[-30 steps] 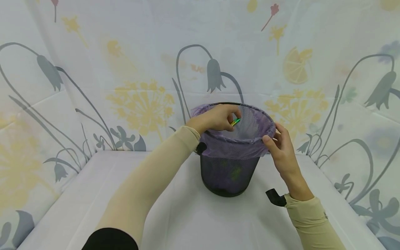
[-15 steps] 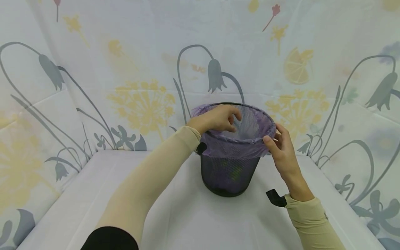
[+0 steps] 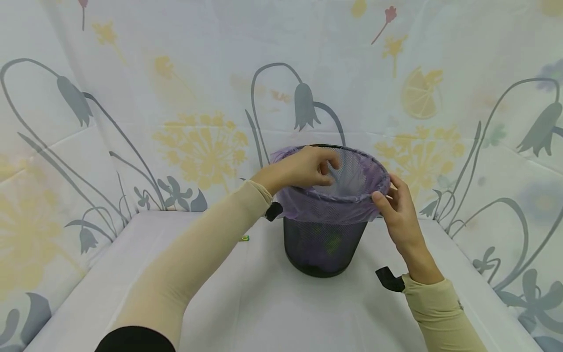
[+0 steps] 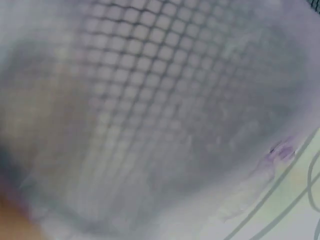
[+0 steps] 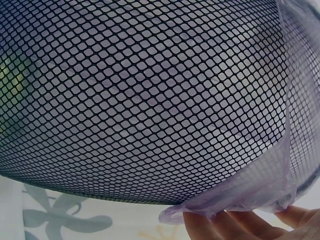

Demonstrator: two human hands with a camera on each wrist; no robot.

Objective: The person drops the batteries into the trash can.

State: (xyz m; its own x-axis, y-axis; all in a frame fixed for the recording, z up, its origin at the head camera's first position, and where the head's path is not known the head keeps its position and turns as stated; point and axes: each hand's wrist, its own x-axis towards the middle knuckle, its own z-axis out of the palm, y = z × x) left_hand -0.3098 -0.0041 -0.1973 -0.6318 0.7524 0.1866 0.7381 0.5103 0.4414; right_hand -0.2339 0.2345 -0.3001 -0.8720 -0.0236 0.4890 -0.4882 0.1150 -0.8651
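A black mesh wastebasket (image 3: pixel 325 249) stands upright on the white table, lined with a purple plastic bag (image 3: pixel 325 208) folded over its rim. My left hand (image 3: pixel 303 168) hangs over the mouth, fingers loosely curled with nothing seen between them. On the right, my right hand (image 3: pixel 398 210) holds the rim and bag edge, thumb in front; in the right wrist view its fingers (image 5: pixel 240 225) lie against the bag. Something yellow-green (image 5: pixel 12 80) shows through the mesh, its kind unclear. The blurred left wrist view looks at the wastebasket's mesh (image 4: pixel 145 55) from close up.
A small green-and-yellow stick-like thing (image 3: pixel 244 238) lies on the white table (image 3: pixel 264 313) left of the wastebasket, partly hidden by my left sleeve (image 3: pixel 198 259). A floral-printed cloth (image 3: pixel 198 73) hangs behind and at both sides.
A small green-and-yellow piece, pinched by my left hand one second ago, has left its fingers. My left forearm has shifted left, uncovering a similar piece on the table. My right hand keeps its hold.
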